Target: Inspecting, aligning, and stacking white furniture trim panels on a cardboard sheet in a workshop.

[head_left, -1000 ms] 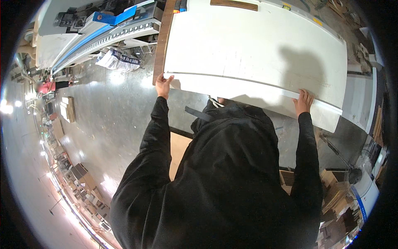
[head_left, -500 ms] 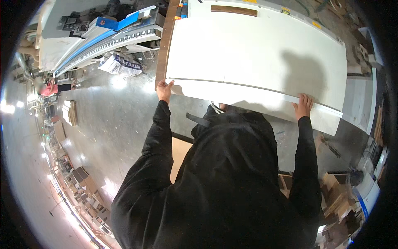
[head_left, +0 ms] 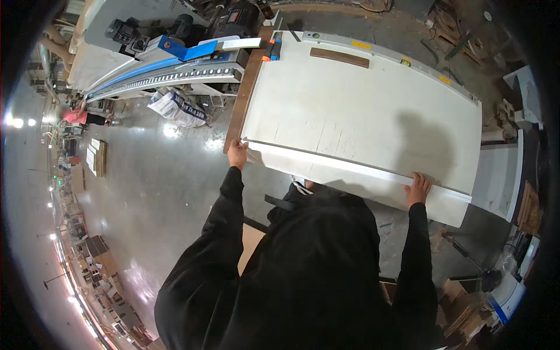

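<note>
White strip (head_left: pixel 373 171) lay lengthwise along the near side of a white worktop (head_left: pixel 350 105) marked with dark scratches. I had the left hand (head_left: pixel 237 154) at its left end, thumb and fingers close together, though I could not tell whether they pinched it. I had the right hand (head_left: pixel 417 189) toward its right end, fingers bent over it and thumb on the near side; how tightly they held, I could not tell.

A spirit level (head_left: pixel 396 58) lined the far edge, near a short brown piece (head_left: pixel 339 57); a brown board (head_left: pixel 245 99) ran down the left side. On the grey floor (head_left: pixel 157 169) to the left lay a printed bag (head_left: pixel 179 109), and a person in a pink top (head_left: pixel 74 116) stood farther off.

Compared with a second ago, my view had tipped farther outward, showing more beyond the worktop; both hands kept their places along the strip.
</note>
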A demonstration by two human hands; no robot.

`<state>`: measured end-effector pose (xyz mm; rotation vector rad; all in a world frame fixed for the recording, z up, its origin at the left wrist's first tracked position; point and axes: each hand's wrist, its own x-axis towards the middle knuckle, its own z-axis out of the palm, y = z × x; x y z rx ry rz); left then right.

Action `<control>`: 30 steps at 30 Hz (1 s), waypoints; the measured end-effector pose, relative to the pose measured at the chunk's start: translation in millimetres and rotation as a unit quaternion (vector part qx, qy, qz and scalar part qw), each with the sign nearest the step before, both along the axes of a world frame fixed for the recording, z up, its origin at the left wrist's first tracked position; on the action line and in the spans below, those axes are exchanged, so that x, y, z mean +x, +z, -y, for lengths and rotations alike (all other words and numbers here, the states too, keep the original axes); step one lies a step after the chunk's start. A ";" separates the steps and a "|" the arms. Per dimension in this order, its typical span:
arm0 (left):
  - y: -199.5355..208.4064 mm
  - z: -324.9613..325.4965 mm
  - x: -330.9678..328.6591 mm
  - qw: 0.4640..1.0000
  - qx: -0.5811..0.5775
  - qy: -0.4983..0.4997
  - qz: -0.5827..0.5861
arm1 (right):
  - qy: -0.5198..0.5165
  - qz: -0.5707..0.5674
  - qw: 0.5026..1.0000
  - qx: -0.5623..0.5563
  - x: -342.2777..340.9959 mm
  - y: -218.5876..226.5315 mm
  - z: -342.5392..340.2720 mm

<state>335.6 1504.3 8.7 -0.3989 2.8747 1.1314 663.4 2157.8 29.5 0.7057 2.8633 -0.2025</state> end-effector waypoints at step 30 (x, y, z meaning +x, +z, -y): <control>70.9 -195.8 -145.3 0.888 -0.149 -0.382 -0.208 | -0.019 -0.037 0.998 -0.053 -51.6 17.5 69.7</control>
